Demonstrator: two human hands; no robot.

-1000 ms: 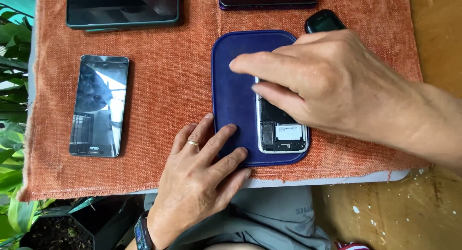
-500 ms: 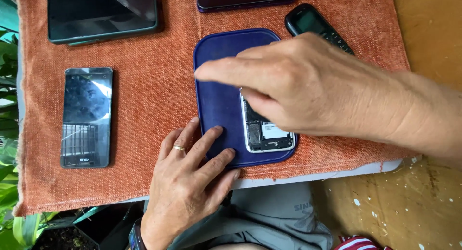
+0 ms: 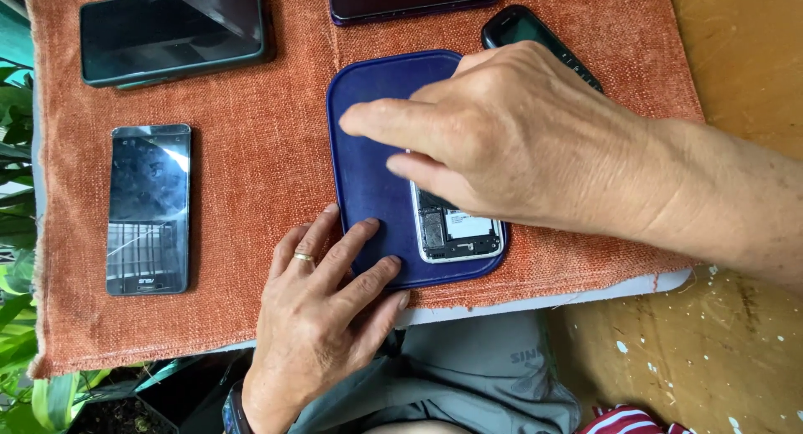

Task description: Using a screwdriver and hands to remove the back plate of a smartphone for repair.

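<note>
The right hand [image 3: 535,141] has slid further over the opened, backless white phone [image 3: 456,233] on the dark blue rubbery mat [image 3: 368,166], fingers loosely extended — gripping nothing visible; the left hand [image 3: 326,317] stays flat, open, pinning the mat's near edge.

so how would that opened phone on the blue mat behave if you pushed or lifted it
The opened phone is flat, so it would probably slide, not roll. Its internals are exposed, so it is likely fragile. The blue mat, pinned by the left hand, should stay put.

Hands [image 3: 519,141] over opened phone [image 3: 456,229]
</note>
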